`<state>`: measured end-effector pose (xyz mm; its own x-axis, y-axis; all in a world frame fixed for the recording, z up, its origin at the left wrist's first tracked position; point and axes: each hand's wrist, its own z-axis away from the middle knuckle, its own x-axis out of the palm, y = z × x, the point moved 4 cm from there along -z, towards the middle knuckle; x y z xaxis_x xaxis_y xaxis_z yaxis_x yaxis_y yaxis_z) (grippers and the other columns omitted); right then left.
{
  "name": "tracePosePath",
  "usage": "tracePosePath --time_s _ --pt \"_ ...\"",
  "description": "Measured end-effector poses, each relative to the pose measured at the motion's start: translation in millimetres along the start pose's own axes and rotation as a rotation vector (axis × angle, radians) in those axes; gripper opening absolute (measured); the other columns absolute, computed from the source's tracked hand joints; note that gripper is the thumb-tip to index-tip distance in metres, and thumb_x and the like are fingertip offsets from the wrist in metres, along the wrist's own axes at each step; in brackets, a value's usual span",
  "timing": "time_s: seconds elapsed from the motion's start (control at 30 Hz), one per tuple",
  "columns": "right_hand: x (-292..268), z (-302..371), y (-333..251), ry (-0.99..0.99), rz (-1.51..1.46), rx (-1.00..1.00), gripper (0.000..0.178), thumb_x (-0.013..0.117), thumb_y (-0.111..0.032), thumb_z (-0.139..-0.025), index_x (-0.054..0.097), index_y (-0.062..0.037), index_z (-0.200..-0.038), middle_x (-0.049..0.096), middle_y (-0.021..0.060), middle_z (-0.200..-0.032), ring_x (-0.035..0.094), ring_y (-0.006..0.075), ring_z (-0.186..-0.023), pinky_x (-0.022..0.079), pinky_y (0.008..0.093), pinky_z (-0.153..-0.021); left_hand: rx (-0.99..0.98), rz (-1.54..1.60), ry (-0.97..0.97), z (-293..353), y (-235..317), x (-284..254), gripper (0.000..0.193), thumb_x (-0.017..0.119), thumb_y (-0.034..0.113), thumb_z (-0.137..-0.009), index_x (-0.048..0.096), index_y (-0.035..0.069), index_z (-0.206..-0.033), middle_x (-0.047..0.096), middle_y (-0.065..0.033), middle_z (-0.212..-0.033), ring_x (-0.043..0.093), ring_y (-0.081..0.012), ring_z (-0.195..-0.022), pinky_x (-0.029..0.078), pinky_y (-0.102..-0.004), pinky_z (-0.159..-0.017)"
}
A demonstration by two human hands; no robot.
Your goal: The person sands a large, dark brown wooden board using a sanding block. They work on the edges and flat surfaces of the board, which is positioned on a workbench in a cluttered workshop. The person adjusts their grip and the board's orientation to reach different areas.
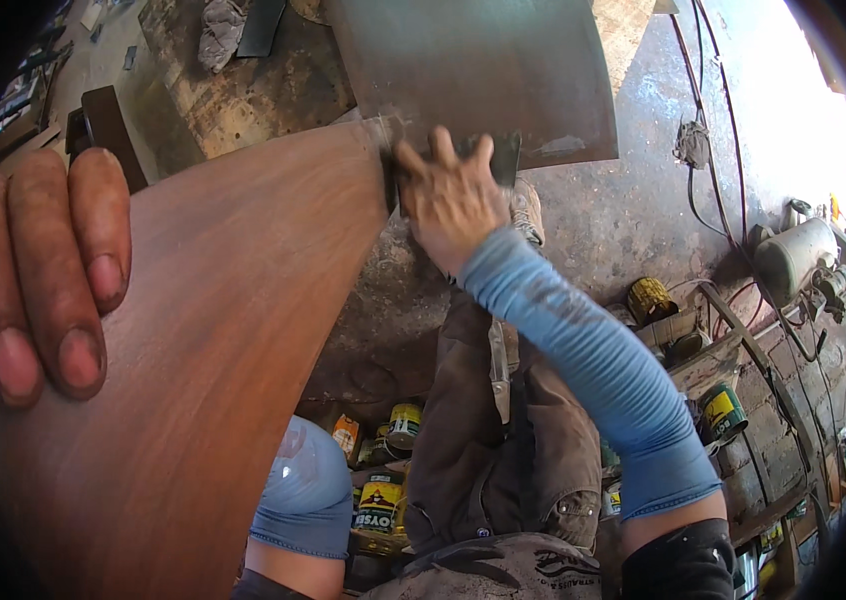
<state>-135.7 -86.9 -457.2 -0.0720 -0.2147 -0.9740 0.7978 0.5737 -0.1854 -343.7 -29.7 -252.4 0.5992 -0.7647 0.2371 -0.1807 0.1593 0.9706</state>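
Work looks under way at the narrow far end of the curved brown board (233, 260), which slants across the person's left side and in front, tilted up toward the left; judging by its look, the broad face is even and streaky brown, but nothing shows which parts are finished or how much is left. Two hands are at it. The left hand (48, 270) has its grip hooked over the board's left edge, with three fingers in sight, pressed close together, and the thumb hidden. The right hand (453, 195), blurred, spreads its fingers over one dark pad (508, 158) at the board's narrow end; whether that grip pinches the pad or only presses it, I cannot tell. One more flat panel (473, 70) lies beyond that end, with a pale patch near its edge, so perhaps it is not even yet. Also beyond the board, one stained table (293, 90) bears one grey cloth (221, 32) and one dark strip (261, 25). Right of the board I count at least five cans (403, 426), some partly hidden, and, farther right, one pale tank (793, 258).
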Motion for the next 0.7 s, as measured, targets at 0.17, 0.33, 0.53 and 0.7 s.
tracePosePath --time_s 0.17,0.33,0.53,0.7 --pt "3 43 -10 -0.163 -0.097 0.125 0.041 0.057 -0.017 -0.094 0.066 -0.0135 -0.133 0.054 0.0025 -0.137 0.05 0.0258 -0.118 0.043 0.0523 -0.086 0.025 0.053 0.298 23 -24 8 0.024 0.065 0.024 -0.101 0.066 0.019 -0.124 0.052 -0.0137 -0.14 0.046 -0.0169 -0.133 0.04 -0.0378 -0.107" --pt "-45 105 15 -0.078 -0.418 0.212 0.066 0.068 -0.016 -0.083 0.055 -0.0144 -0.148 0.051 0.0062 -0.143 0.05 0.0303 -0.119 0.044 0.0503 -0.093 -0.262 -0.016 1.121 95 -107 48 0.029 0.063 0.025 -0.102 0.064 0.019 -0.13 0.048 -0.0156 -0.149 0.043 -0.0184 -0.138 0.039 -0.04 -0.109" --pt "-37 184 -3 -0.254 -0.664 0.061 0.081 0.077 -0.01 -0.065 0.059 -0.0144 -0.145 0.052 0.0038 -0.142 0.051 0.0311 -0.118 0.043 0.0481 -0.094 -0.728 0.169 1.579 182 -208 170 0.034 0.06 0.026 -0.104 0.062 0.019 -0.137 0.043 -0.0179 -0.158 0.04 -0.0202 -0.145 0.037 -0.0427 -0.113" --pt "-35 186 -21 -0.217 -0.726 -0.025 0.075 0.08 -0.017 -0.065 0.065 -0.0162 -0.139 0.055 0.0016 -0.139 0.052 0.0282 -0.114 0.043 0.0476 -0.089 -0.792 0.19 1.602 188 -221 195 0.034 0.059 0.027 -0.104 0.062 0.018 -0.137 0.043 -0.0177 -0.159 0.04 -0.0202 -0.145 0.036 -0.0431 -0.113"
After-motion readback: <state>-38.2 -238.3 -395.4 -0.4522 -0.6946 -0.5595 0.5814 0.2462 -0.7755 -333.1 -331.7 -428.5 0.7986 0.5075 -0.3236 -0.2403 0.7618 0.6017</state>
